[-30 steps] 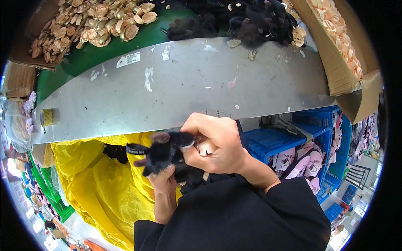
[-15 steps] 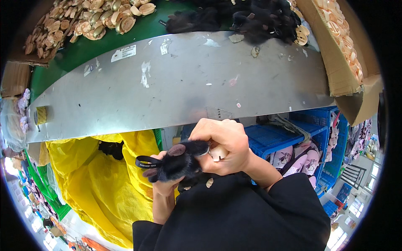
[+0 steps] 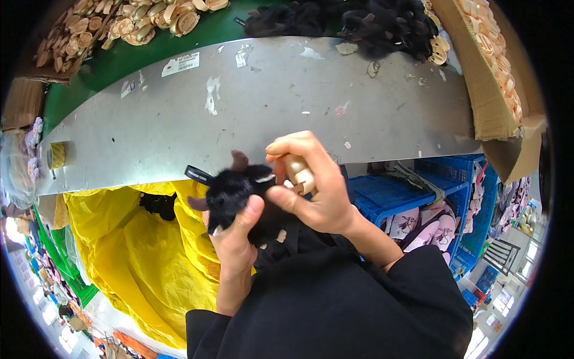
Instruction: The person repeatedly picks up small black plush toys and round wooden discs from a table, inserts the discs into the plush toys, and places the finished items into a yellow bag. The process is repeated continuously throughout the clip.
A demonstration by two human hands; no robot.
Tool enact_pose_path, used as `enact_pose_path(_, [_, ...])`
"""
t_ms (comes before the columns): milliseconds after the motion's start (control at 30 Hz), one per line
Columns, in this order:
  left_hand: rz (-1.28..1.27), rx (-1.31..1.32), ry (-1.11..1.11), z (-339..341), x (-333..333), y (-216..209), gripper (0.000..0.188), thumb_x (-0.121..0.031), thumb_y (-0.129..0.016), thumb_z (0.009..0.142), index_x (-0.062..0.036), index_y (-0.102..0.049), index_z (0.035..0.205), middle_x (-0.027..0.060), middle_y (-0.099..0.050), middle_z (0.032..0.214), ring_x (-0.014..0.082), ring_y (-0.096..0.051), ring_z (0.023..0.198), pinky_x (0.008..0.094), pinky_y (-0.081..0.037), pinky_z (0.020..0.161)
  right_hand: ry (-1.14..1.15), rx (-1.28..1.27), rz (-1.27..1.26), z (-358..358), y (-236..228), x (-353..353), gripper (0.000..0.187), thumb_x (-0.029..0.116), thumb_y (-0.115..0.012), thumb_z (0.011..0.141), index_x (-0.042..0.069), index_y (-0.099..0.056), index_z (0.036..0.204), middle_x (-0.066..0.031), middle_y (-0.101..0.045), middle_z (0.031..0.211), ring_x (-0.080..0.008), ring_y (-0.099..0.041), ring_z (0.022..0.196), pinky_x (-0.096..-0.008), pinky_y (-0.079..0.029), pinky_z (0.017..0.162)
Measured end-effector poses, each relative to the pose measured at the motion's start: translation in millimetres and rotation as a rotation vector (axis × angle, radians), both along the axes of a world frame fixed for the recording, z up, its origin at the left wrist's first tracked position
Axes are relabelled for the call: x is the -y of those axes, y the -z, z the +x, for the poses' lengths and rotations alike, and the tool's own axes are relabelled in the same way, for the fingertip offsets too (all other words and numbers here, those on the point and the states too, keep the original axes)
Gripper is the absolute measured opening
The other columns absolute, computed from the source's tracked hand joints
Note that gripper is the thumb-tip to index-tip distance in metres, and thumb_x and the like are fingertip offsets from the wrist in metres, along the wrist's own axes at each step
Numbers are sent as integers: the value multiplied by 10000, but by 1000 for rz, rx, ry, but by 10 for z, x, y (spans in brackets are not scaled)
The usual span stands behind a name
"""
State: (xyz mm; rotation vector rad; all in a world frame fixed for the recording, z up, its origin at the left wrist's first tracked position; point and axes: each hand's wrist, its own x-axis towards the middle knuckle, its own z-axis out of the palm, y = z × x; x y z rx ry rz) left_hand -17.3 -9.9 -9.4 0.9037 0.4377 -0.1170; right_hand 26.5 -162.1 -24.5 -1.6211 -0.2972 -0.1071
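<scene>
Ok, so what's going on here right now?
A person holds a small black plush toy in the left hand. The right hand, close beside it, grips a shiny pale gold plastic piece. Both hands are by the near edge of a metal worktop. More black plush toys lie beyond it, and a yellow bag sits open below, toward the left.

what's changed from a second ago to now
The right hand has loosened from a tight fist, showing more of the pale piece within. The left hand has its thumb more visible against the black plush toy. Nothing was visibly let go; the yellow bag stayed put.
</scene>
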Motion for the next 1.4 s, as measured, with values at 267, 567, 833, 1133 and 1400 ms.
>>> enact_pose_path(267, [177, -52, -141, -18, 44, 97, 385, -156, -726, 925, -7, -600, 1256, 80, -693, 1068, 199, -694, 950, 324, -560, 884, -31, -182, 437, -183, -47, -82, 415, 401, -477, 1077, 33, -564, 1246, 11, -628, 748, -5, -542, 572, -152, -425, 503])
enact_pose_path(567, [61, -26, -109, -89, 59, 43, 314, -101, -703, 940, -20, -596, 1224, 68, -665, 1123, 167, -648, 992, 311, -525, 899, -138, -310, 375, -141, -61, -61, 252, 83, -635, 988, 23, -527, 1207, -39, -656, 886, -63, -618, 718, -208, -500, 641])
enact_pose_path(833, [110, 13, -128, -143, 55, 18, 232, -39, -689, 946, 4, -649, 1171, 60, -673, 1101, 156, -630, 1017, 303, -491, 931, -104, -95, 87, -123, -102, 4, 191, 93, -687, 950, 21, -606, 1107, -92, -685, 977, -165, -697, 818, -258, -533, 727])
enact_pose_path(1133, [218, 97, -85, -123, 35, -33, 224, -47, -706, 940, 16, -655, 1149, 63, -669, 1118, 157, -617, 1034, 291, -459, 957, -27, 216, -68, -93, 5, -32, 213, 159, -696, 958, -9, -626, 1067, -106, -691, 929, -178, -689, 721, -259, -535, 660])
enact_pose_path(1400, [363, 156, 7, -129, -34, 47, 340, -86, -696, 950, -4, -605, 1267, 96, -668, 1199, 201, -641, 1089, 327, -490, 988, -54, 95, 57, -90, 31, -6, 278, 252, -650, 1005, -14, -618, 1077, -94, -674, 927, -155, -676, 739, -252, -523, 679])
